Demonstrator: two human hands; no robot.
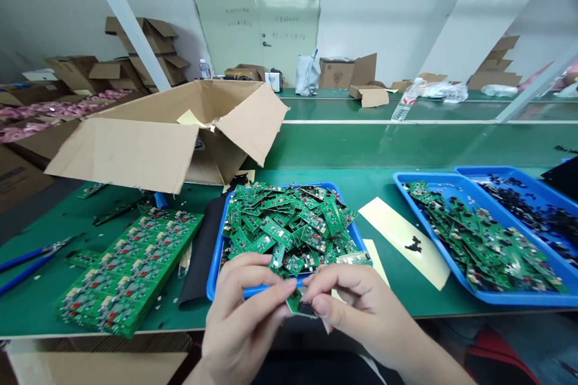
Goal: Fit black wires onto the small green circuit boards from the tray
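Observation:
Between my two hands, just in front of the table's near edge, is a small green circuit board [295, 302]. My left hand [246, 307] pinches its left end between thumb and fingers. My right hand [356, 307] is closed at the right end, with thumb and forefinger on a small black part [307, 308] against the board; its exact shape is hidden by the fingers. Right behind my hands stands a blue tray [215, 271] heaped with loose green circuit boards [280, 222].
Stacked board panels [130, 271] and blue-handled pliers [31, 261] lie left. An open cardboard box [126, 147] stands behind them. At right are a yellow strip [392, 228] with a black piece, a blue tray [510, 296] of boards and another tray [497, 171] of black parts.

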